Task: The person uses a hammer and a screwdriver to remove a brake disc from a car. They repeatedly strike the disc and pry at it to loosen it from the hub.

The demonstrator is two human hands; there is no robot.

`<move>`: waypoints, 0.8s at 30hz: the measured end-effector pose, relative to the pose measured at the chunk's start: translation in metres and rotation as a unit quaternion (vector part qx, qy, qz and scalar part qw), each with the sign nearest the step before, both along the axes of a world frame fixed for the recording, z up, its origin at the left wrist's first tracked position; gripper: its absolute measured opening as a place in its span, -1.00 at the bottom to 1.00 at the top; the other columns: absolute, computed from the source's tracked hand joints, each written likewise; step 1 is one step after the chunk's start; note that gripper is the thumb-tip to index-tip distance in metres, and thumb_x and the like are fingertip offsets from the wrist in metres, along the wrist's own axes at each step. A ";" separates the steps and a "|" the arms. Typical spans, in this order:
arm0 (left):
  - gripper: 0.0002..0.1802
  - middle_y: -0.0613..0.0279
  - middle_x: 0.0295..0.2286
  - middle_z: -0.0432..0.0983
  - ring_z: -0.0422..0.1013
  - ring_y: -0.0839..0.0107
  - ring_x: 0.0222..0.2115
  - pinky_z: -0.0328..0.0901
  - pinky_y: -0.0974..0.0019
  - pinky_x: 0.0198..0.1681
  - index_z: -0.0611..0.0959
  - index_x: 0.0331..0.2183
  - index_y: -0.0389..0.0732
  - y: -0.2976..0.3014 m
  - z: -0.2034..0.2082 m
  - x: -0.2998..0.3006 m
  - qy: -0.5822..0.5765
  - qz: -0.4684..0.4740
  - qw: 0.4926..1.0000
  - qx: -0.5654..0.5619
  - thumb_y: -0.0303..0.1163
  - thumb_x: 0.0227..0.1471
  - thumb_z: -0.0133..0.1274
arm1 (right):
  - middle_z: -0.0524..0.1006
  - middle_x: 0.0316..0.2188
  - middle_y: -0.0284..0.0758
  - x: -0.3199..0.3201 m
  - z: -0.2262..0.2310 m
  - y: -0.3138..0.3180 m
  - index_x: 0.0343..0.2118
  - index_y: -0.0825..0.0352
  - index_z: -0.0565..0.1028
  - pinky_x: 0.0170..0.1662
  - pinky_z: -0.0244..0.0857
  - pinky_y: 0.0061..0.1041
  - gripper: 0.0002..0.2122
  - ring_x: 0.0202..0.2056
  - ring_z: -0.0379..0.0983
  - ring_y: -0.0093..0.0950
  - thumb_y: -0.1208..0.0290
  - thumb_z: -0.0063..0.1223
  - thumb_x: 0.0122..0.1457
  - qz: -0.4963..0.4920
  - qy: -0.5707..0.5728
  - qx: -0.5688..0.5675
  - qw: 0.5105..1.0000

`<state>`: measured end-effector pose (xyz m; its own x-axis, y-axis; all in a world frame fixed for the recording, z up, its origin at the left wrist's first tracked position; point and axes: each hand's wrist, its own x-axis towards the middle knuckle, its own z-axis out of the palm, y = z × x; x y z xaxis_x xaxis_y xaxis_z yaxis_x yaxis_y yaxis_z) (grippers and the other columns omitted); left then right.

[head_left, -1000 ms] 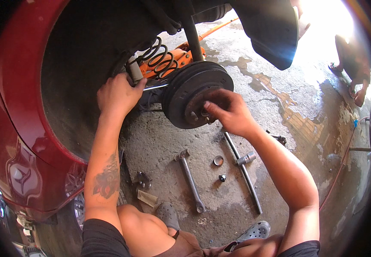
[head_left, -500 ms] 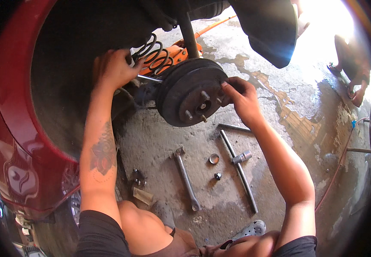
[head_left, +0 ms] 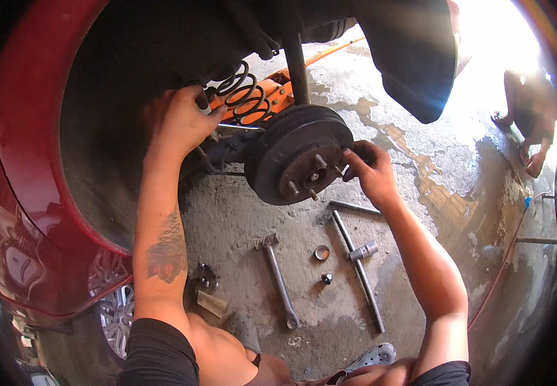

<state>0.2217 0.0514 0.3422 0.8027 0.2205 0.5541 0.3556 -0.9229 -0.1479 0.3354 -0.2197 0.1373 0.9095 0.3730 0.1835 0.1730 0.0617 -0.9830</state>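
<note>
A dark, rusty brake drum with several wheel studs hangs under the wheel arch of a red car. My right hand has its thumb and fingers closed on the drum's right edge, beside a stud. Left of the drum, my left hand is closed around a thin tool, probably a screwdriver. Its bright metal shaft runs to the back side of the drum, where the tip is hidden. Most of the handle is covered by my fingers. A black coil spring stands just behind.
An orange floor jack is behind the drum. On the concrete lie a wrench, a bar with a socket, a round cap, a lug nut and small hardware. The red fender borders the left. Another person is far right.
The view has shifted, so the scene sits lower and farther right. My right hand is slightly lower on the drum's edge, and the studs seem turned a little clockwise. Both hands keep their holds.
</note>
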 end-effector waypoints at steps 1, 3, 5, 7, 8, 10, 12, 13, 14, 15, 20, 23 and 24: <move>-0.58 0.10 -0.40 0.68 0.62 0.11 -0.30 0.44 0.09 -0.20 0.74 -0.35 -0.12 0.002 -0.001 0.001 -0.015 0.003 1.000 0.009 0.01 -0.14 0.35 | 0.63 -0.37 -0.17 0.001 -0.002 0.002 -0.13 0.53 0.54 -0.36 0.43 -0.47 -0.69 -0.44 0.56 -0.52 0.33 0.17 0.24 0.001 -0.014 0.007 1.000; -0.60 0.15 -0.41 0.69 0.61 0.11 -0.29 0.43 0.07 -0.15 0.75 -0.35 -0.08 0.006 -0.003 0.002 -0.021 0.014 1.000 0.011 0.01 -0.14 0.34 | 0.63 -0.37 -0.17 0.002 -0.004 0.005 -0.13 0.53 0.54 -0.35 0.43 -0.47 -0.68 -0.43 0.57 -0.52 0.33 0.17 0.24 -0.008 -0.032 0.003 0.999; -0.60 0.14 -0.40 0.69 0.61 0.11 -0.27 0.42 0.08 -0.12 0.75 -0.33 -0.07 0.008 -0.005 0.003 -0.002 0.023 1.000 -0.014 0.01 -0.14 0.34 | 0.64 -0.36 -0.18 0.003 -0.005 0.004 -0.12 0.52 0.54 -0.31 0.44 -0.48 -0.68 -0.40 0.57 -0.51 0.32 0.17 0.24 0.006 -0.010 0.013 1.000; -0.60 0.13 -0.40 0.69 0.61 0.12 -0.25 0.41 0.09 -0.09 0.75 -0.33 -0.07 0.007 -0.005 0.003 0.013 0.034 0.999 -0.029 0.02 -0.13 0.34 | 0.64 -0.36 -0.19 0.003 -0.004 0.003 -0.12 0.52 0.55 -0.31 0.43 -0.48 -0.69 -0.41 0.57 -0.50 0.33 0.16 0.24 0.017 0.004 0.031 0.999; -0.60 0.12 -0.40 0.69 0.60 0.12 -0.25 0.41 0.09 -0.08 0.76 -0.34 -0.08 0.005 -0.006 0.004 0.015 0.035 0.999 -0.033 0.02 -0.13 0.34 | 0.64 -0.36 -0.20 0.004 -0.004 0.002 -0.13 0.51 0.55 -0.32 0.43 -0.48 -0.70 -0.42 0.57 -0.51 0.34 0.16 0.24 0.012 -0.008 0.027 1.000; -0.60 0.11 -0.39 0.69 0.60 0.13 -0.24 0.40 0.10 -0.06 0.76 -0.37 -0.09 0.002 -0.006 0.003 0.027 0.034 0.998 -0.039 0.03 -0.14 0.34 | 0.63 -0.37 -0.21 0.004 -0.002 0.000 -0.13 0.51 0.56 -0.34 0.43 -0.49 -0.72 -0.43 0.56 -0.52 0.36 0.15 0.25 -0.002 -0.025 0.008 1.000; -0.59 0.10 -0.38 0.69 0.60 0.13 -0.24 0.40 0.09 -0.06 0.76 -0.40 -0.10 0.002 -0.007 0.003 0.041 0.043 0.998 -0.034 0.04 -0.14 0.34 | 0.62 -0.38 -0.22 0.005 -0.002 -0.002 -0.15 0.51 0.56 -0.36 0.42 -0.49 -0.74 -0.45 0.55 -0.52 0.38 0.14 0.25 0.010 -0.016 0.028 0.999; -0.59 0.10 -0.39 0.69 0.60 0.13 -0.24 0.40 0.09 -0.06 0.77 -0.40 -0.11 0.004 -0.007 0.003 0.054 0.039 0.996 -0.053 0.03 -0.14 0.34 | 0.62 -0.39 -0.23 0.005 -0.003 -0.003 -0.16 0.51 0.57 -0.38 0.42 -0.49 -0.75 -0.46 0.55 -0.52 0.39 0.13 0.25 0.014 -0.010 0.033 0.999; -0.59 0.09 -0.39 0.69 0.60 0.13 -0.24 0.40 0.09 -0.07 0.77 -0.41 -0.12 0.008 -0.008 0.005 0.060 0.046 0.995 -0.064 0.03 -0.14 0.34 | 0.62 -0.39 -0.23 0.006 -0.004 -0.005 -0.16 0.51 0.57 -0.38 0.42 -0.49 -0.75 -0.46 0.54 -0.52 0.39 0.13 0.25 0.013 -0.005 0.040 0.999; -0.59 0.08 -0.39 0.69 0.61 0.13 -0.24 0.41 0.09 -0.07 0.77 -0.42 -0.13 0.012 -0.009 0.007 0.067 0.052 0.994 -0.075 0.03 -0.13 0.34 | 0.62 -0.40 -0.23 0.006 -0.006 -0.006 -0.17 0.51 0.57 -0.38 0.41 -0.49 -0.75 -0.47 0.54 -0.52 0.39 0.13 0.25 0.013 -0.001 0.046 0.999; -0.47 -0.05 -0.29 0.66 0.60 0.09 -0.22 0.44 0.11 -0.12 0.75 -0.30 -0.28 0.035 -0.017 0.023 0.100 0.035 0.982 -0.156 0.02 -0.13 0.36 | 0.62 -0.41 -0.24 0.008 -0.009 -0.007 -0.18 0.51 0.57 -0.38 0.40 -0.48 -0.76 -0.48 0.53 -0.50 0.39 0.15 0.25 -0.012 0.010 0.064 0.998; -0.52 0.02 -0.31 0.67 0.60 0.10 -0.21 0.42 0.11 -0.08 0.75 -0.29 -0.22 0.028 -0.031 0.036 0.032 -0.007 0.974 -0.225 0.00 -0.11 0.32 | 0.63 -0.40 -0.19 0.003 0.003 0.000 -0.20 0.51 0.57 -0.35 0.40 -0.43 -0.76 -0.47 0.54 -0.46 0.38 0.15 0.24 -0.054 -0.047 0.040 0.997; -0.58 0.08 -0.34 0.68 0.60 0.11 -0.21 0.41 0.10 -0.05 0.76 -0.31 -0.16 0.025 -0.035 0.038 -0.005 0.006 0.965 -0.262 -0.02 -0.09 0.30 | 0.63 -0.40 -0.17 -0.001 0.009 0.005 -0.21 0.51 0.57 -0.33 0.40 -0.41 -0.76 -0.47 0.55 -0.44 0.37 0.16 0.24 -0.090 -0.088 0.015 0.992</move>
